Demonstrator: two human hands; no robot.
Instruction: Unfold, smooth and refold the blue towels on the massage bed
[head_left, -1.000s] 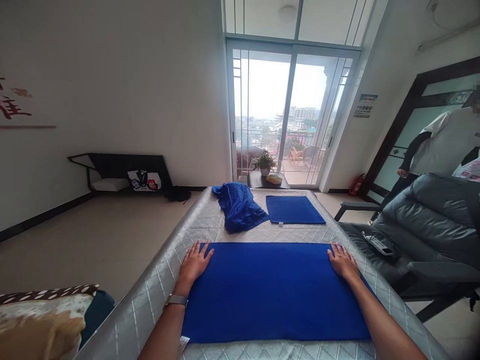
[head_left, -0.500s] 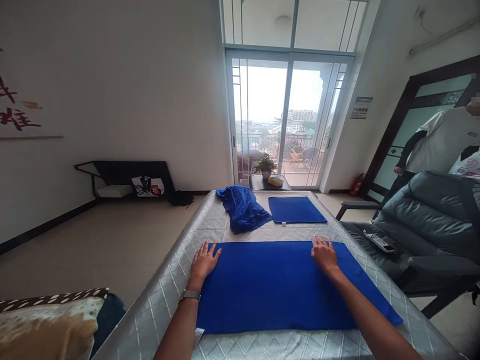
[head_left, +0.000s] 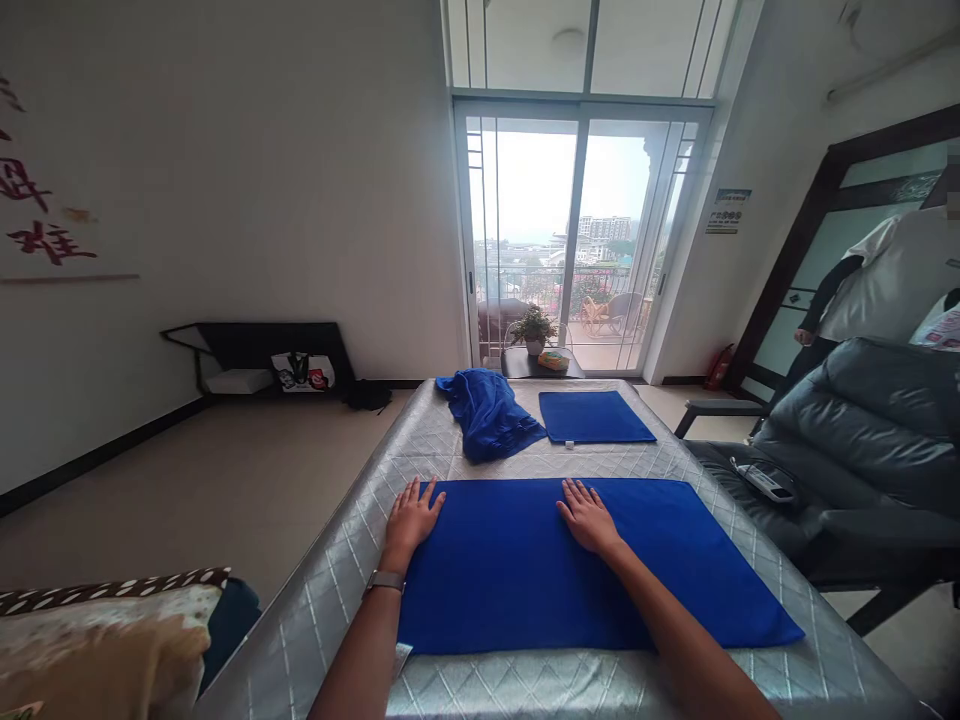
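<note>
A blue towel (head_left: 502, 580) lies spread flat across the silver quilted table cover (head_left: 465, 685), a white tag showing at its near left corner. At its far left corner rests my left hand (head_left: 413, 518), fingers spread, partly on the cloth. My right hand (head_left: 589, 514) lies flat on the towel near the middle of its far edge, fingers stretched out. Beyond them, a smaller blue cloth (head_left: 596, 416) sits in a neat folded rectangle, its white tag facing me. To the left of that is a crumpled blue cloth (head_left: 489, 415) in a loose heap.
A grey recliner (head_left: 862, 450) with a remote-like device (head_left: 765, 482) on its seat stands at the right. A person (head_left: 877, 280) stands behind it. Past the table's far end, a chair carries a potted plant (head_left: 534, 330). Cushions (head_left: 112, 640) are at lower left.
My right hand has slid left along the towel's far edge, from near its right end to about the middle. The left hand stays at the corner. The view has shifted slightly.
</note>
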